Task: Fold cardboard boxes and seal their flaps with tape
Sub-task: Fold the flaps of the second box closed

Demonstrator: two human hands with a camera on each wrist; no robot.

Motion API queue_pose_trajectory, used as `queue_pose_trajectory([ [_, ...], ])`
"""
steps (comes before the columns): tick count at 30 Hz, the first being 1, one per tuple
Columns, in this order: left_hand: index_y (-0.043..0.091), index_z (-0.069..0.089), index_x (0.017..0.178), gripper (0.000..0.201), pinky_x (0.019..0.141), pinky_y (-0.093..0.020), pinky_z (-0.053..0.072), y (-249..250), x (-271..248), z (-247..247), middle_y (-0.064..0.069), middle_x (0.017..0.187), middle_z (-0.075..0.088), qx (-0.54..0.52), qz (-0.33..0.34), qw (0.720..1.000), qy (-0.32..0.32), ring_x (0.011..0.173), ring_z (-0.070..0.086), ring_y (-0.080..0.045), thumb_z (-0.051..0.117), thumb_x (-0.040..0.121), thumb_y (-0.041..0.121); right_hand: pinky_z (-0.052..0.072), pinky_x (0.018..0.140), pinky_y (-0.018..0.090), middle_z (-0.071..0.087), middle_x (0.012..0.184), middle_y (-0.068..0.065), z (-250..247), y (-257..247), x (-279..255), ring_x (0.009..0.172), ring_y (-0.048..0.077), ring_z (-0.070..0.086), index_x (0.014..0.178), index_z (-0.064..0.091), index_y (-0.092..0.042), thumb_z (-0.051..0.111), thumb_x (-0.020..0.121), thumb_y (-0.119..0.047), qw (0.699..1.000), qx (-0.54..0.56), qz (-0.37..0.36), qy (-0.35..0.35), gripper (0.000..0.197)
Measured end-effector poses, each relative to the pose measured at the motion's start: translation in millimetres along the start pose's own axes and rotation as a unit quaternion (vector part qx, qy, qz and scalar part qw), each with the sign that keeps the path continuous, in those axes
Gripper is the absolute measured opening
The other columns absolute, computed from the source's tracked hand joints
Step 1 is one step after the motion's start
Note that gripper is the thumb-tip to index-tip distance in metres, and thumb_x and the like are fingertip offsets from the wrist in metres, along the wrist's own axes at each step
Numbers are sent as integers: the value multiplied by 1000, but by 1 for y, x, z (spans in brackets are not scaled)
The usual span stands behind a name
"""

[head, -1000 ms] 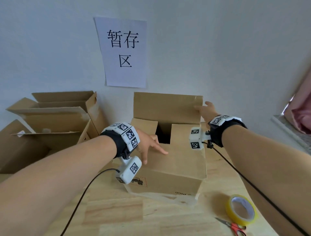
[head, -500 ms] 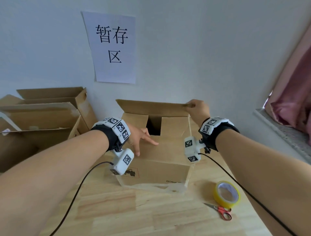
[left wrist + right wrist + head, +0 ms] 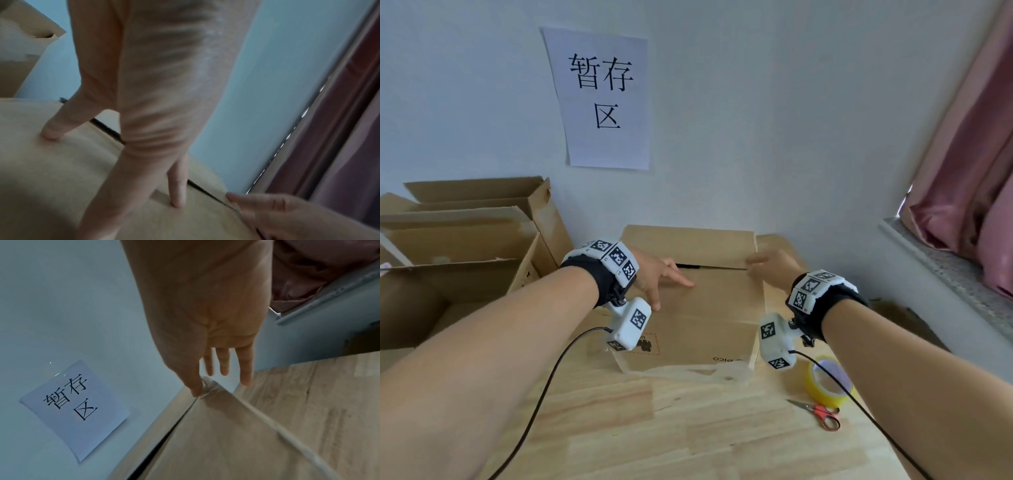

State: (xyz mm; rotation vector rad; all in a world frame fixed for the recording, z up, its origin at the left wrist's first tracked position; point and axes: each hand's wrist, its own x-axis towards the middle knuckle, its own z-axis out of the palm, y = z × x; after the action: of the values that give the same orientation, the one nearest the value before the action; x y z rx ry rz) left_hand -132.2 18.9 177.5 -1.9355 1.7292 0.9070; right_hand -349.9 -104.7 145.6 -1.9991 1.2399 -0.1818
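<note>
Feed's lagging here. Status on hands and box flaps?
Left hand flat, pressing near flap. Right hand pushing far flap down; thin gap at seam. Tape roll, scissors untouched on table. Nothing blocking.

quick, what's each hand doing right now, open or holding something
Left hand: open, fingers pressing the near flap.
Right hand: open, fingertips at the far flap.

Brown cardboard box (image 3: pixel 698 308) on the table, flaps folded nearly shut.
</note>
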Motion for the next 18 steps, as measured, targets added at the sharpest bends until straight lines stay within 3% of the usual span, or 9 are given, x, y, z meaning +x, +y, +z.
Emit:
queue_pose_trajectory([
  [1, 51, 27, 142, 81, 111, -35, 22, 0, -1, 0, 12, 148, 19, -2, 0, 1000, 5, 138, 19, -15, 74, 80, 27, 48, 73, 22, 58, 121, 3, 3, 4, -2, 93, 17, 60, 130, 57, -14, 52, 94, -12, 1000, 7, 1, -14, 36],
  [4, 44, 28, 145, 75, 114, -34, 20, -4, -6, 7, 11, 152, 20, -11, 0, 999, 43, 140, 21, -15, 70, 84, 30, 54, 83, 33, 55, 129, 6, 13, 13, -6, 103, 24, 60, 135, 51, -22, 51, 95, -15, 998, 66, 5, -20, 40],
  [8, 30, 38, 144, 59, 111, -29, 21, -19, -12, 23, 8, 150, 36, -119, -24, 981, 151, 137, 34, -12, 62, 90, 22, 49, 79, 25, 54, 132, 9, 18, 19, -15, 94, 19, 56, 138, 48, -23, 49, 97, -17, 998, 56, -9, 8, 42],
  [11, 22, 41, 141, 49, 110, -31, 27, -42, -13, 37, 0, 145, 44, -260, -82, 921, 277, 133, 39, -17, 54, 95, 14, 40, 82, 20, 50, 139, 7, 19, 16, -19, 113, 22, 55, 140, 45, -21, 47, 98, -16, 999, 30, -18, 14, 43],
  [14, 15, 30, 147, 53, 114, -37, 26, -56, -11, 47, -7, 152, 31, -354, -137, 846, 374, 139, 31, -24, 48, 97, 15, 41, 74, 19, 52, 136, 7, 18, 12, -20, 99, 21, 60, 141, 44, -22, 44, 98, -15, 1000, 13, -17, 15, 43],
  [16, 14, 18, 151, 56, 114, -37, 25, -62, -6, 49, -8, 155, 23, -408, -164, 824, 358, 141, 26, -27, 41, 101, 23, 44, 71, 18, 54, 134, 8, 18, 10, -18, 91, 19, 60, 141, 43, -22, 43, 99, -15, 1000, 14, -16, 15, 43],
  [18, 16, 17, 151, 53, 113, -41, 29, -67, 0, 50, -10, 153, 28, -433, -183, 818, 333, 137, 32, -30, 32, 102, 32, 43, 80, 22, 53, 134, 10, 19, 9, -17, 106, 24, 59, 142, 42, -21, 41, 99, -14, 1000, 10, -16, 15, 44],
])
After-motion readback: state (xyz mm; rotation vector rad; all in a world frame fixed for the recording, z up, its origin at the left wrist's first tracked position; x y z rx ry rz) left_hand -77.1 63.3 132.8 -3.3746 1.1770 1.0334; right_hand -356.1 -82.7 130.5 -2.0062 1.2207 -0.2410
